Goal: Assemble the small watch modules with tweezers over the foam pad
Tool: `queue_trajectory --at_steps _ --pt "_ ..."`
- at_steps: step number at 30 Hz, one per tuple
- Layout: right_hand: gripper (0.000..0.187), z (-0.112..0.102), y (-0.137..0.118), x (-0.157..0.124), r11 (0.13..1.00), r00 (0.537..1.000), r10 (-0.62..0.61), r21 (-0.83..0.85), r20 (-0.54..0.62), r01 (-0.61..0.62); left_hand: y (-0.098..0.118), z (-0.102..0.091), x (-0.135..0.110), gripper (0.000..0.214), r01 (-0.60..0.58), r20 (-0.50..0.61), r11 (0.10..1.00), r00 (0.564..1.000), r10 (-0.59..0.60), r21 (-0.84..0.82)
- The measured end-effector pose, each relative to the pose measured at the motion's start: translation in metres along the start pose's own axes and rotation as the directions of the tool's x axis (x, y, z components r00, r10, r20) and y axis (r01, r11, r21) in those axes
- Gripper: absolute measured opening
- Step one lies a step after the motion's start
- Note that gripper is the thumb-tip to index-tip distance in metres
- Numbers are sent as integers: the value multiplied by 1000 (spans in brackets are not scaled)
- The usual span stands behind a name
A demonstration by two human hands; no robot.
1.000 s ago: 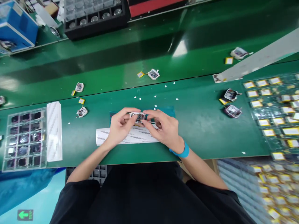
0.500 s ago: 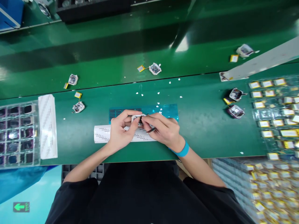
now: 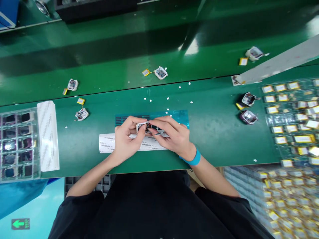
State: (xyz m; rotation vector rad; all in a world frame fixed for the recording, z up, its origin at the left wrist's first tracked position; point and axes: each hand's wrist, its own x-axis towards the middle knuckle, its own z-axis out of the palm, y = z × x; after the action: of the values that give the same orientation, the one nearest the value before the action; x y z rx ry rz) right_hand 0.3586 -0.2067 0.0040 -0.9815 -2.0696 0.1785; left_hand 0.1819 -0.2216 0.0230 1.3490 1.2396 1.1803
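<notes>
My left hand [image 3: 129,136] pinches a small white watch housing [image 3: 141,126] with circuit parts inside, held above the bench. My right hand [image 3: 174,134] is closed, its index fingertip and thumb at the right edge of the housing. A slim, dark-tipped tool [image 3: 159,133], perhaps tweezers, lies in the right hand; fingers hide part of it. Beneath both hands are a white printed strip [image 3: 107,143] and a blue film sheet [image 3: 180,117] with dark bars at its left. The fingers cover much of the housing.
Similar housings with yellow batteries lie around, one at back centre [image 3: 161,72] and one at left [image 3: 81,114]. Trays of screens [image 3: 38,146] and batteries [image 3: 267,114] flank me. A grey post [image 3: 274,66] stands at right. Small white stickers dot the bench.
My right fingers have shifted slightly, spreading at the housing, and the tool now lies flatter with its tip turned left. The view has moved a little.
</notes>
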Motion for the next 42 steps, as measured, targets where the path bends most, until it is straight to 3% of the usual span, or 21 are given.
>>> queue_trajectory --at_steps 5,12,17,21,28,38,42 --pt "16 2 -3 -2 998 1000 -7 -59 -24 6 -3 2 -4 7 -5 -21 999 1000 6 54" --pt "20 7 -8 -3 998 998 45 44 -38 -43 -2 5 -7 9 -27 -71 989 997 38 148" --pt "17 6 -7 -1 993 997 76 92 8 -77 -4 5 -10 12 -74 -70 975 993 90 210" --pt "12 5 -6 1 989 996 83 117 42 -88 -7 6 -10 9 -44 -58 978 997 57 203" --pt "20 5 -7 -2 999 999 33 -9 -1 -33 -4 5 -10 9 -42 -61 984 997 54 171" --pt "36 7 -8 -7 998 997 -24 -64 -74 19 -3 7 -10 7 -91 -78 982 991 105 168" --pt "34 6 -9 -6 991 995 -67 -118 -71 59 -2 7 -11 8 -110 -91 978 988 127 177"
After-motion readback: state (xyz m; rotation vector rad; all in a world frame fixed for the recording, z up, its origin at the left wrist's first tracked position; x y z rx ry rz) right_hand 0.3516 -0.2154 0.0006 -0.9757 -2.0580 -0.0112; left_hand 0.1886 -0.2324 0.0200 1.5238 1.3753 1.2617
